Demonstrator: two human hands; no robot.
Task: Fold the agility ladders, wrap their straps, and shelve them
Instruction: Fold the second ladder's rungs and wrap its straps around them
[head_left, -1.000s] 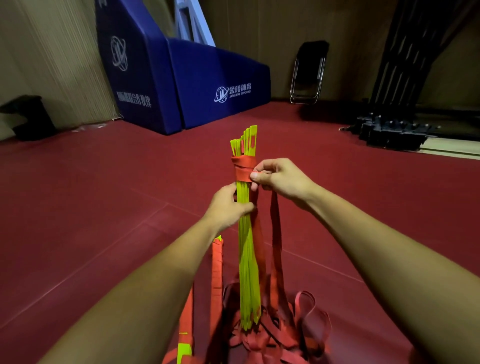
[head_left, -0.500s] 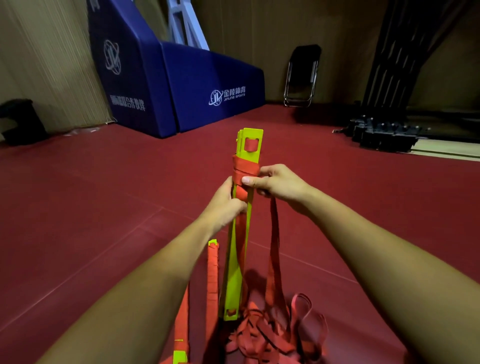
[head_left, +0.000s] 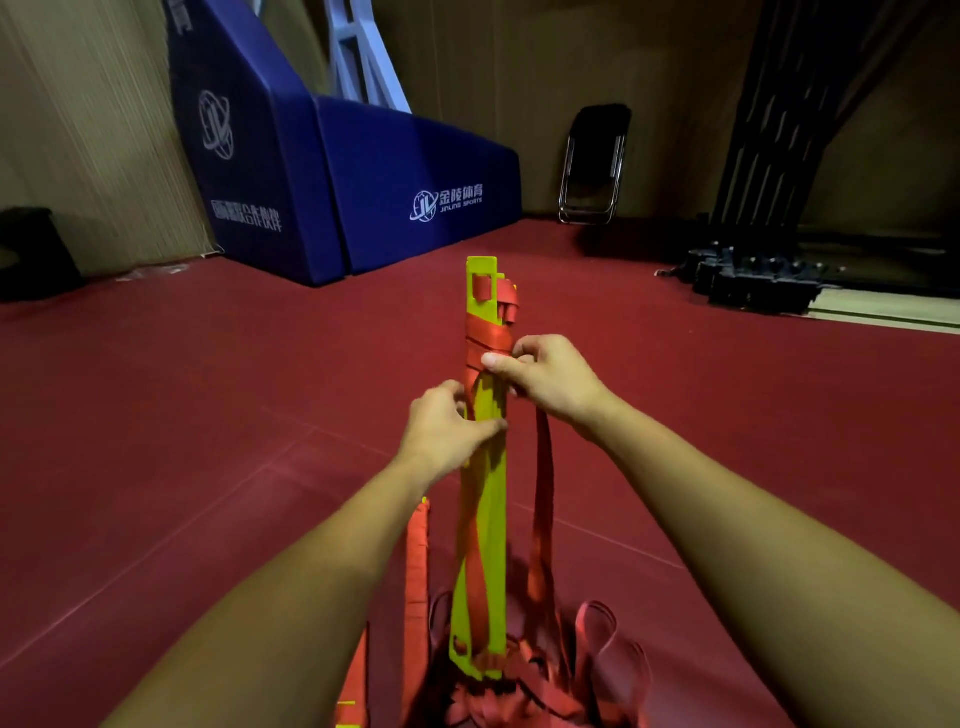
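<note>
Dead centre over the red floor, folded yellow ladder held upright, lower end down by the loose strap pile. Gripped just under the wrap by the left hand, fingers curled round, thumb across the near face. Up top, red strap pinched against the wound turns by the right hand, slack dangling on the right. Both forearms stretched forward. Wrapped bundle lying near left.
</note>
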